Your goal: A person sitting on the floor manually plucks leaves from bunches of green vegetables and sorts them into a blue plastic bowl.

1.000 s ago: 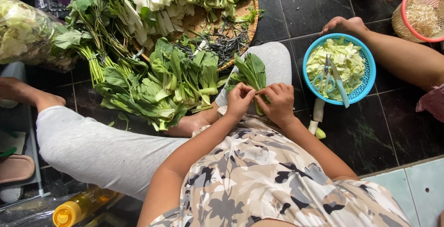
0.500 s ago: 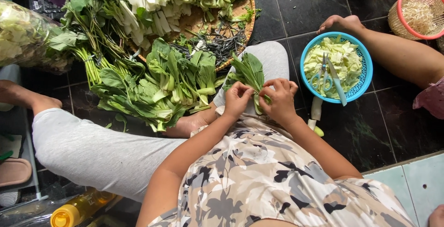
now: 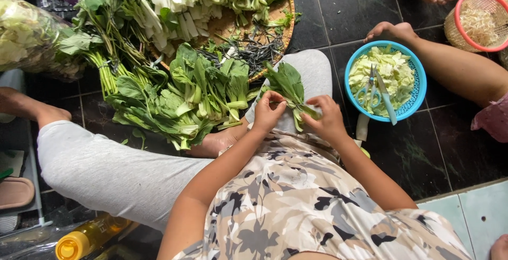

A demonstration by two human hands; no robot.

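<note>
Leafy green stalk being pinched by left hand and right hand, both clamped; better gripping near stem base, peeling leaves gently.

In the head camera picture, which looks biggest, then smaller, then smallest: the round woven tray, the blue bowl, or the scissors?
1. Woven tray, though greens hide most of it.
2. Blue bowl.
3. Scissors, lying inside the bowl.

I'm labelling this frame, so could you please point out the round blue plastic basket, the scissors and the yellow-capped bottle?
Round blue plastic basket (image 3: pixel 418 88): head view, bare right rim.
Blue-handled scissors (image 3: pixel 377 91): head view, near the pivot.
Yellow-capped bottle (image 3: pixel 70 245): head view, cap.
</note>
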